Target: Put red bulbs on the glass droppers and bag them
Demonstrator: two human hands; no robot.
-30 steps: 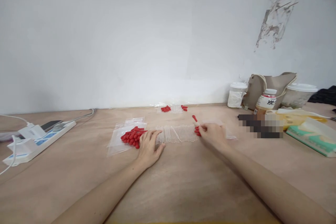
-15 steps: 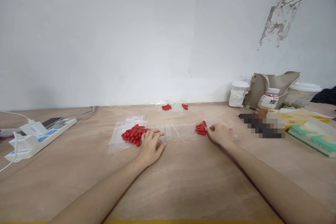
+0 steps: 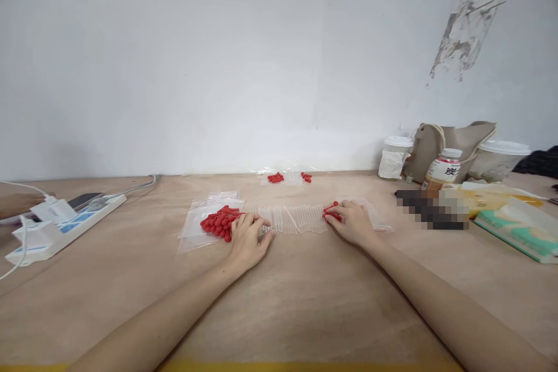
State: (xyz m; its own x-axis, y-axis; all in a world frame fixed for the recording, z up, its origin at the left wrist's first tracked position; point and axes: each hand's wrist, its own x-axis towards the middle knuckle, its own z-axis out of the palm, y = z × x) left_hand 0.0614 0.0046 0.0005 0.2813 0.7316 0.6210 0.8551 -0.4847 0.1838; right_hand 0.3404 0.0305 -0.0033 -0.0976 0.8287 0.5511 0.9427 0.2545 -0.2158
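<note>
My left hand [image 3: 249,239] rests with fingers apart over the left end of a row of thin clear dropper tubes [image 3: 300,219]. Its fingertips touch the tubes and the edge of a heap of red rubber bulbs [image 3: 217,222]. That heap lies on flat clear plastic bags [image 3: 190,233]. At the row's right end, my right hand [image 3: 354,222] has its thumb and fingers closed about a small group of red rubber bulbs [image 3: 333,213], partly hidden by the fingers. Whether these bulbs sit on the tube ends is too small to tell.
Near the wall lies a clear bag with more red bulbs [image 3: 275,178]. A white power strip [image 3: 89,226] and another person's hand [image 3: 20,204] are at the left. At the right stand a lidded cup [image 3: 394,157], a bottle [image 3: 443,171] and a tissue pack [image 3: 518,232].
My right hand has moved left, onto the red bulbs at the row's end. My left hand has barely moved. Another person's hand has appeared behind the power strip.
</note>
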